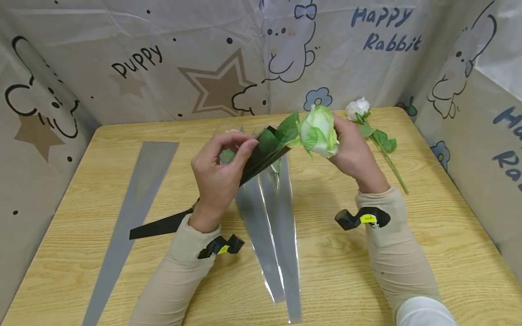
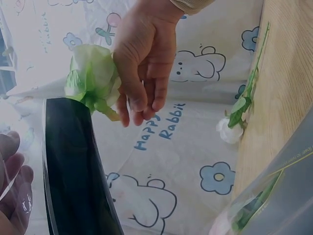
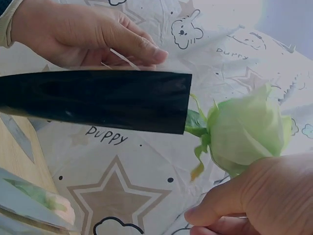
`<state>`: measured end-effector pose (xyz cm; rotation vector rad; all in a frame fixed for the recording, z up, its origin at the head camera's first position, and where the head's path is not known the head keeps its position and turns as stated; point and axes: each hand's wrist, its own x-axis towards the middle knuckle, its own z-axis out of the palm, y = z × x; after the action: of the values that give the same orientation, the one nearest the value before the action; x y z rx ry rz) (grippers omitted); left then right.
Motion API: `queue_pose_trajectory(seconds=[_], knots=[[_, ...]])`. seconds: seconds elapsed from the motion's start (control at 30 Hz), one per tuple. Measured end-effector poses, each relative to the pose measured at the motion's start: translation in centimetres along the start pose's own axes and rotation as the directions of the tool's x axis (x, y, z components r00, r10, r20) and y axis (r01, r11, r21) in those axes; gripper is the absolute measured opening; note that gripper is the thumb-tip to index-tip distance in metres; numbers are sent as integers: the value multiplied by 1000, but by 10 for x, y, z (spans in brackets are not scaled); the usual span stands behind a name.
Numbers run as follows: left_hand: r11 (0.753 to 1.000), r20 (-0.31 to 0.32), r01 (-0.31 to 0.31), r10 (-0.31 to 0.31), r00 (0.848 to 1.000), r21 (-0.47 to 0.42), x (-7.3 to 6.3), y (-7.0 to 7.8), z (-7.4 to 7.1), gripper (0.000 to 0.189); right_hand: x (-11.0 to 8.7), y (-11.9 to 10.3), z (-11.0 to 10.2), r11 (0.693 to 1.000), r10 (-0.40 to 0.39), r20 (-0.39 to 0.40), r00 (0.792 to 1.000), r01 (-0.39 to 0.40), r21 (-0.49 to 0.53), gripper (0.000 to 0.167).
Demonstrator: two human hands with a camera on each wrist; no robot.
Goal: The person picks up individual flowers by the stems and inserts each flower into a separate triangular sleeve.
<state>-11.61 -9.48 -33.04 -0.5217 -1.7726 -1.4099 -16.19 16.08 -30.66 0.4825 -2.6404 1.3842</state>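
A pale green-white rose [image 1: 319, 131] sticks out of the open end of a long black flower sleeve [image 1: 265, 159], its leaves lying against the dark sheet. My left hand [image 1: 218, 170] holds the sleeve by its clear film edge, between thumb and fingers, as the right wrist view shows. Beside the bloom is my right hand [image 1: 352, 154], with loosely bent fingers that grip nothing in the left wrist view [image 2: 146, 63]. Whether its side touches the petals I cannot tell. The sleeve's narrow tail [image 1: 163, 225] hangs below my left wrist.
Grey clear-edged sleeves [image 1: 261, 217] with flowers inside lie mid-table, partly under my hands. On the left lies a flat grey sleeve [image 1: 134, 199]. A white rose [image 1: 358, 108] with a green stem rests at the back right. Printed cloth [image 1: 163, 90] walls the table's back and sides.
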Motion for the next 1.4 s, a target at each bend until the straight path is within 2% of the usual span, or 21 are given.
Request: queue_pose_trajectory(seconds=[0.27,0.47,0.6,0.73,0.8,0.93,1.03,1.23,1.4], knots=[[1000,5,-7,7,1000,0,1,0,0,13,0,3,-4,997,63,36,997,-61,-55,38],[1000,50,-2,1,999,1,0,-1,0,14,0,2,-3,995,70,44,997,-66,-81,37],[1000,124,3,-6,992,21,1,-1,0,13,1,3,-3,994,75,51,996,-71,-78,38],[999,228,24,-35,973,48,1,-1,-1,12,2,4,-2,994,87,51,995,-84,-66,38],[996,278,74,-85,957,49,1,-1,-1,13,3,5,-2,995,91,52,995,-88,-51,40],[978,350,200,-209,913,62,0,2,-2,13,4,7,0,996,85,58,995,-83,-29,38],[965,369,244,-262,892,95,0,3,-3,14,3,6,0,996,84,70,994,-82,-22,40],[953,362,255,-298,883,161,1,5,-4,14,4,5,1,994,109,88,990,-108,-11,41],[953,356,249,-296,887,172,2,7,-4,13,4,6,2,994,106,93,990,-105,-12,38]])
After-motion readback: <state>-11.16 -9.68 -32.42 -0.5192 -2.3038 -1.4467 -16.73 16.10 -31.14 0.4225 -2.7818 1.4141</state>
